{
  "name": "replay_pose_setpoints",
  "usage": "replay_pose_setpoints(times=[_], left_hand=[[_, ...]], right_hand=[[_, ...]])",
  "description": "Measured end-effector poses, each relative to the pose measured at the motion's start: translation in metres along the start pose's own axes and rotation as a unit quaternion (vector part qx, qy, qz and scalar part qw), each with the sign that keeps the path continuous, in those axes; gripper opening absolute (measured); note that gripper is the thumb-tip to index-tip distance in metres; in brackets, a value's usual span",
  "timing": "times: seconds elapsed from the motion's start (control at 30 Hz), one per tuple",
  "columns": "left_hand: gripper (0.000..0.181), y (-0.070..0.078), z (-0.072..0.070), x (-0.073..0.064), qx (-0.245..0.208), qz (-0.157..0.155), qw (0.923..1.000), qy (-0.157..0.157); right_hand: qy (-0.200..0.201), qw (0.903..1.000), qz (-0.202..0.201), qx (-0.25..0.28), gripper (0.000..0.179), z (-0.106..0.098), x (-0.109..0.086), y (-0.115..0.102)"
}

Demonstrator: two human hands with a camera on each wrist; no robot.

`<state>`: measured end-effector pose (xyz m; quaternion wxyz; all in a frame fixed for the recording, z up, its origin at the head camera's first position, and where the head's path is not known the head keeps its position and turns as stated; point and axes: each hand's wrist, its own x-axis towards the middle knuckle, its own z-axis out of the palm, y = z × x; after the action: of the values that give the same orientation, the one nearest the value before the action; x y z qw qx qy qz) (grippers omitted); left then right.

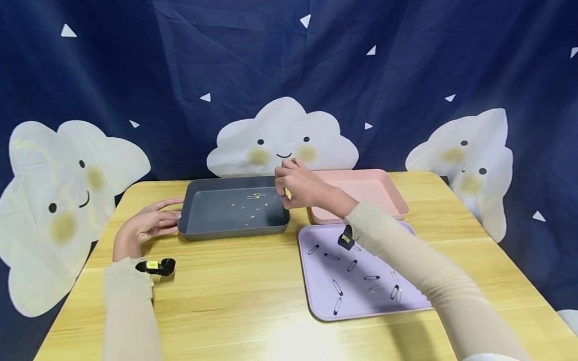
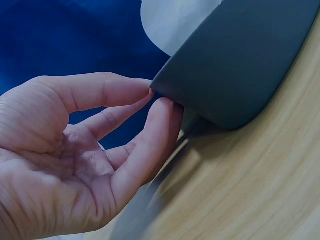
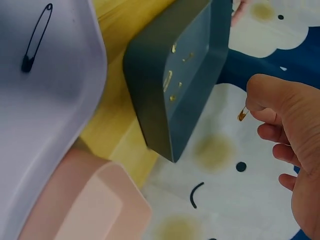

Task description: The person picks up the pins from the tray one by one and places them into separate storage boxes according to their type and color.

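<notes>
My right hand (image 1: 296,185) is raised over the right end of a dark grey tray (image 1: 232,233). Between thumb and forefinger it pinches a gold safety pin (image 3: 243,114). Several gold safety pins (image 1: 250,220) lie scattered inside the grey tray. At that tray's left end, my left hand (image 1: 150,223) rests beside it, with loosely bent fingertips touching the outer wall; the left wrist view shows these fingers (image 2: 117,90) at the rim corner. Below my right forearm, a lilac tray (image 1: 321,308) holds several safety pins, dark ones (image 1: 337,287) and some gold ones (image 1: 376,289).
A pink tray (image 1: 394,196) stands right of the grey one, behind the lilac tray, partly covered by my right hand and forearm. All three sit on a wooden table (image 1: 226,295). A dark blue curtain with clouds (image 1: 241,51) hangs behind the table.
</notes>
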<state>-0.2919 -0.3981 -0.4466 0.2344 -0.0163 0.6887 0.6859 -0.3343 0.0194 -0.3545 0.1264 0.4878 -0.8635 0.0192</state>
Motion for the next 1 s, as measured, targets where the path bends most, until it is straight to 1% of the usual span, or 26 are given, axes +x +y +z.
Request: replay_pose_setpoints(times=[0.13,0.23,0.43,0.6,0.8,1.0], left_hand=[[0.066,0.0,0.0,0.001,-0.01,-0.003,0.9999,0.003],[0.066,0.0,0.0,0.0,-0.013,-0.007,0.9999,0.005],[0.074,0.002,0.001,0.0,-0.005,-0.015,0.9998,0.014],[0.075,0.002,0.001,0.0,-0.008,-0.016,0.9998,0.011],[0.069,0.002,0.0,-0.001,-0.017,-0.007,0.9998,0.002],[0.06,0.002,0.003,-0.002,-0.028,-0.004,0.9996,-0.001]], right_hand=[[-0.02,0.9998,0.004,-0.007,0.008,0.01,0.007,-0.002],[-0.035,0.9992,0.003,-0.018,0.009,0.017,0.012,-0.004],[-0.062,0.9972,0.003,-0.042,0.005,0.029,0.02,-0.007],[-0.075,0.9961,0.004,-0.046,0.003,0.035,0.024,-0.01],[-0.083,0.9955,0.009,-0.044,0.006,0.042,0.028,-0.011],[-0.102,0.9941,0.018,-0.032,0.009,0.047,0.031,-0.012]])
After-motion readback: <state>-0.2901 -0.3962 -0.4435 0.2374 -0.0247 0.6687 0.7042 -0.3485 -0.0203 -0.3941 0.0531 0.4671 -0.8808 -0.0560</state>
